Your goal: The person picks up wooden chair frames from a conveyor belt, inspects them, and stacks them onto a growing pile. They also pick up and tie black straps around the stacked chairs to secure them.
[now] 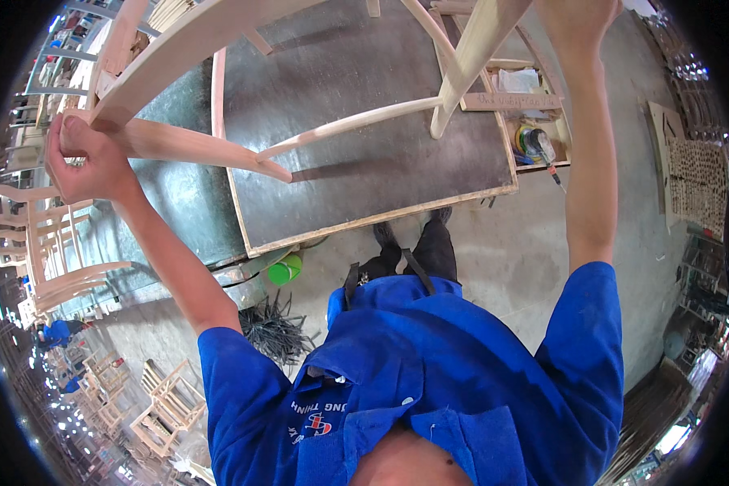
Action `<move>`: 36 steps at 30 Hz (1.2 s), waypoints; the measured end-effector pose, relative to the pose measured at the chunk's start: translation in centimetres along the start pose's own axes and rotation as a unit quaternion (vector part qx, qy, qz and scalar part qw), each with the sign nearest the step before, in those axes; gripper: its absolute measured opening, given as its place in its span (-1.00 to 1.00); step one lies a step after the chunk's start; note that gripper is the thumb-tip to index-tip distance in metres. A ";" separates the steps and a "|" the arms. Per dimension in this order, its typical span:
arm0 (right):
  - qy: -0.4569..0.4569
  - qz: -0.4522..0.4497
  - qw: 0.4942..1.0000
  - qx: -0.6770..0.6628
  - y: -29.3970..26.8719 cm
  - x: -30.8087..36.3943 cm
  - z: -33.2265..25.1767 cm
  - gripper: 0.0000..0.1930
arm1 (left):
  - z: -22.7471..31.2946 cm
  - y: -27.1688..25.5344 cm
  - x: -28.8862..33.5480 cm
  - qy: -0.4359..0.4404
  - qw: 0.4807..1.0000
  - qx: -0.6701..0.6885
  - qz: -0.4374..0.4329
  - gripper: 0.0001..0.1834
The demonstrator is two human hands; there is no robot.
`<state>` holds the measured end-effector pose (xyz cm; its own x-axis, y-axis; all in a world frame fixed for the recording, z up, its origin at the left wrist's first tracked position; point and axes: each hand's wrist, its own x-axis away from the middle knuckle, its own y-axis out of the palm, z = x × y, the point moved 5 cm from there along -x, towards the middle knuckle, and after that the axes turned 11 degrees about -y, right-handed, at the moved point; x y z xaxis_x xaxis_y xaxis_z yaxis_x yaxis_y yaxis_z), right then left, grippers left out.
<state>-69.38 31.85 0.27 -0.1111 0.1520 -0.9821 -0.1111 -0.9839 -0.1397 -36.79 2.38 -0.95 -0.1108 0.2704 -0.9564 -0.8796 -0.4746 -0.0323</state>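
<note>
A bare wooden chair frame (190, 147) is held tilted above a dark-topped workbench (340, 190), its legs joined by a thin stretcher (356, 123). My left hand (89, 158) is closed around the frame at the upper left, the thumb lying along the wood. At the top right, my right hand (579, 18) is raised beside another leg (478, 61) of the frame. The picture's edge cuts that hand off, so its fingers and any hold they have are hidden. The upper part of the frame also runs out of view.
An open wooden tray (555, 134) with a coiled item and a tool is at the bench's right side. A green bucket (284, 269) and a bundle of dark strips (275, 330) are on the floor. More wooden frames (49, 243) are stacked at left.
</note>
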 end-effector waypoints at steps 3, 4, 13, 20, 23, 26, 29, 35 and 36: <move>0.094 -0.048 0.994 -0.013 0.6 0.3 0.6 -0.81 | -0.5 0.3 0.0 0.023 0.999 0.026 0.015 -0.86; 0.081 -0.044 0.996 -0.009 0.6 0.2 0.5 -0.81 | -0.6 0.4 0.0 0.035 0.998 0.038 0.022 -0.87; 0.067 -0.106 0.991 0.036 0.0 1.1 2.2 -0.73 | -1.1 0.1 -0.3 0.072 0.997 -0.002 0.021 -0.88; 0.079 -0.189 0.978 0.025 -0.2 -0.6 1.6 -0.66 | 0.1 -1.6 -0.2 0.019 0.998 0.025 -0.052 -0.67; 0.013 -0.228 0.970 0.082 -0.1 -2.6 0.3 -0.71 | 1.2 -3.8 2.0 -0.012 0.995 -0.063 -0.081 -0.37; 0.006 -0.238 0.968 0.074 0.5 -3.6 -1.6 -0.71 | 1.7 -8.3 6.9 -0.036 0.993 -0.034 -0.105 -0.39; -0.016 -0.246 0.969 -0.006 2.8 -4.0 -4.5 -0.70 | 0.0 -12.8 14.8 -0.127 0.965 -0.098 -0.209 -0.49; 0.023 -0.354 0.923 -0.148 11.5 -4.7 -11.4 -0.54 | 1.4 -26.8 31.2 -0.365 0.826 -0.183 -0.389 -0.76; 0.060 -0.396 0.899 -0.177 12.8 -4.6 -12.6 -0.50 | 2.5 -29.2 32.9 -0.392 0.814 -0.192 -0.384 -0.77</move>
<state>-57.89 17.39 1.39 -0.0251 0.8272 -0.5614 0.2147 -0.5440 -0.8111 -15.92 27.18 -30.71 0.0111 0.9905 -0.1370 -0.6357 -0.0988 -0.7656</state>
